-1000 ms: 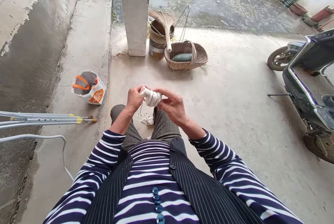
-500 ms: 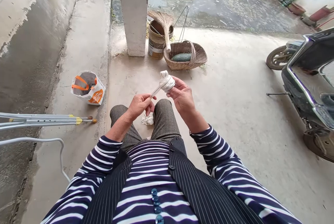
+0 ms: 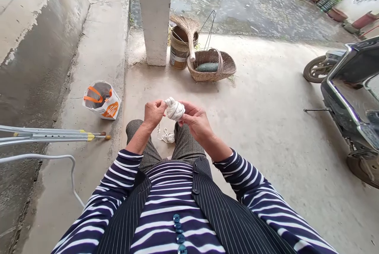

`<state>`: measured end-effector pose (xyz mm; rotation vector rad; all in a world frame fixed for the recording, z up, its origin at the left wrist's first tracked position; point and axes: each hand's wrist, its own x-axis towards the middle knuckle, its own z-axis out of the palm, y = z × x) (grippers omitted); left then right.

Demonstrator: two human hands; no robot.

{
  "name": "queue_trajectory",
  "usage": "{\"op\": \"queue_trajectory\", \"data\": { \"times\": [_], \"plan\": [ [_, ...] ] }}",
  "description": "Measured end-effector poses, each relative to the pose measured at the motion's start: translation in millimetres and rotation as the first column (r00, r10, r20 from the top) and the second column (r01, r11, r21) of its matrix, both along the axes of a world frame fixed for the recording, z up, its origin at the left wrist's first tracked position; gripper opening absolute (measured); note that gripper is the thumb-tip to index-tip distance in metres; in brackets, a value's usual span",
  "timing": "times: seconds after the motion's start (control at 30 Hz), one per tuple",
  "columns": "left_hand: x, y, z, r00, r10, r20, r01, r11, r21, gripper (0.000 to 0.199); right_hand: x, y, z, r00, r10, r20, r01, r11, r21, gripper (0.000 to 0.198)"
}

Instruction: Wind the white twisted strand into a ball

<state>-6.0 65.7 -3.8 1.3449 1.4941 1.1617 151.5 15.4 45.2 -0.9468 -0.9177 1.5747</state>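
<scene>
A wound bundle of white cord (image 3: 175, 110), with a dark thread running through it, is held up above my knees. My right hand (image 3: 197, 123) grips it from the right, thumb and fingers around its side. At its left end my left hand (image 3: 154, 115) is closed in a pinch on the cord's strand, close against the bundle; the strand is mostly hidden by the fingers. Between my knees, lower down, lies a small loose heap of the same white cord (image 3: 168, 137), with a thin line rising from it toward my left hand.
A white and orange bag (image 3: 111, 111) stands at left, above grey crutches (image 3: 59, 135) and a bent grey tube (image 3: 63, 157). Ahead are a pillar (image 3: 155, 21), a bucket (image 3: 178, 55) with a straw broom (image 3: 191, 35), and a wicker basket (image 3: 204, 75) holding a green gourd (image 3: 207, 67). A scooter (image 3: 340, 100) stands right.
The cord bundle and my right hand have moved left and down. My left hand has risen a little and now meets the bundle, so the taut strand between them no longer shows.
</scene>
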Motion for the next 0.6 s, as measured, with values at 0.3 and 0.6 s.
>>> {"op": "queue_trajectory", "data": {
  "times": [0.3,0.6],
  "plan": [
    [-4,7,-3.1,1.000,0.013,0.008,-0.013,0.999,0.037,0.023,1,-7,0,0.998,-0.013,-0.062,0.008,0.997,-0.078,0.042],
    [-1,19,-22.5,0.989,-0.012,0.147,0.004,0.999,0.054,0.027,8,-6,0,0.999,-0.023,-0.040,0.019,0.994,-0.106,0.043]
  ]
}}
